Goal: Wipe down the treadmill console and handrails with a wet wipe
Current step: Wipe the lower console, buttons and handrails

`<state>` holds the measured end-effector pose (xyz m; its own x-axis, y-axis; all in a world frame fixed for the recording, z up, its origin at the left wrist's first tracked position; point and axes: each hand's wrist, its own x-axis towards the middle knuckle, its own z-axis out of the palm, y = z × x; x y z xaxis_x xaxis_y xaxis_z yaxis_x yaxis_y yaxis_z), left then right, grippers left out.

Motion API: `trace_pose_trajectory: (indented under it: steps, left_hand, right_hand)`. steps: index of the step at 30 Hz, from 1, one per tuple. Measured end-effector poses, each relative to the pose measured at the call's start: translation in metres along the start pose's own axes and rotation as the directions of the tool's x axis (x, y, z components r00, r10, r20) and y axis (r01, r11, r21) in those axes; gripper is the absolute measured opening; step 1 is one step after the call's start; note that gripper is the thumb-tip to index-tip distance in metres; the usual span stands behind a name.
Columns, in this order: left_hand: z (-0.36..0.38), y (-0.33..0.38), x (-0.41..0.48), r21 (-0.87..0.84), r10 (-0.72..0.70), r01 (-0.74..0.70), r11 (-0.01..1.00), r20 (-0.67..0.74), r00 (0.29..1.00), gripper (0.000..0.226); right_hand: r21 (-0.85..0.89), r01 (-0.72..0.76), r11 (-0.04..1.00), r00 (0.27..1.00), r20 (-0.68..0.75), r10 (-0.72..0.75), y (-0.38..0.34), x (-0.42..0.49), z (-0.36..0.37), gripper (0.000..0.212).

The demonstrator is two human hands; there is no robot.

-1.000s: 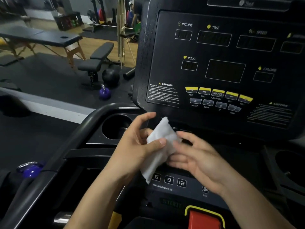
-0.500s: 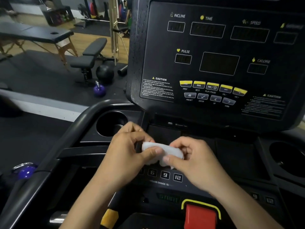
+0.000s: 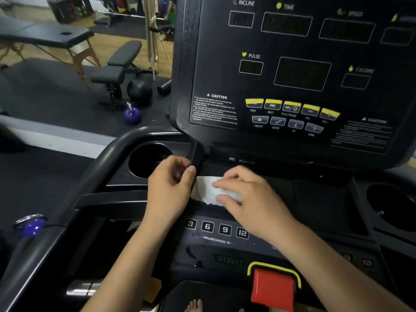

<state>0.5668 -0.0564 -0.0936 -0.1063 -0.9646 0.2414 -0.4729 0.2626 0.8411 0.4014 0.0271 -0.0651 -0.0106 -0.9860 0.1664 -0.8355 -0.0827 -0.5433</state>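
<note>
A black padded weight bench [image 3: 119, 64] stands on dark floor matting [image 3: 45, 93]; a black ball [image 3: 139, 90] just beside it; a purple kettlebell [image 3: 132, 114] nearer; a black wooden-legged massage table [image 3: 45, 34] behind.
</note>
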Motion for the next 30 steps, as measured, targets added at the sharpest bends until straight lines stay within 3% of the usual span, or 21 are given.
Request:
trace_pose_trajectory:
  steps: [4,9,12,14,17,20,22,25,30]
  left_hand:
    - [0.006,-0.004,-0.007,-0.077,-0.022,0.017,0.997,-0.065,0.998,0.012]
    - [0.005,-0.009,-0.006,-0.082,-0.038,0.031,0.996,-0.081,0.996,0.012]
    - [0.005,-0.01,-0.007,-0.083,-0.029,0.021,0.996,-0.094,0.995,0.013]
    - [0.004,-0.01,-0.006,-0.083,-0.027,0.019,0.996,-0.097,0.995,0.013]
    - [0.005,-0.011,-0.006,-0.091,-0.036,0.029,0.995,-0.077,0.996,0.014]
    - [0.005,-0.011,-0.006,-0.097,-0.025,0.017,0.995,-0.079,0.997,0.014]
    - [0.006,-0.011,-0.005,-0.102,-0.023,0.015,0.995,-0.083,0.996,0.015]
    - [0.007,-0.01,-0.005,-0.108,-0.028,0.019,0.994,-0.083,0.996,0.018]
    - [0.005,-0.011,-0.005,-0.145,-0.034,0.022,0.989,-0.077,0.996,0.026]
  right_hand:
    - [-0.079,0.062,0.995,0.981,0.187,-0.046,-0.002,0.026,0.012,0.019]
    - [-0.391,0.014,0.92,0.993,0.113,0.033,-0.004,0.06,0.009,0.017]
    - [-0.26,0.166,0.951,0.96,0.262,-0.096,-0.024,0.039,0.014,0.021]
    - [-0.196,0.127,0.972,0.955,0.291,-0.066,-0.022,0.035,0.013,0.024]
    - [-0.288,-0.01,0.958,0.974,0.212,0.074,-0.007,0.054,0.01,0.028]
    - [-0.351,0.056,0.935,0.97,0.239,0.032,-0.021,0.04,0.012,0.027]
    - [-0.364,0.087,0.927,0.959,0.282,0.021,-0.041,0.004,0.014,0.04]
    - [-0.416,0.01,0.909,0.918,0.363,0.156,-0.051,-0.014,0.022,0.073]
    - [-0.49,0.018,0.872,0.924,0.341,0.172,-0.047,0.009,0.019,0.086]
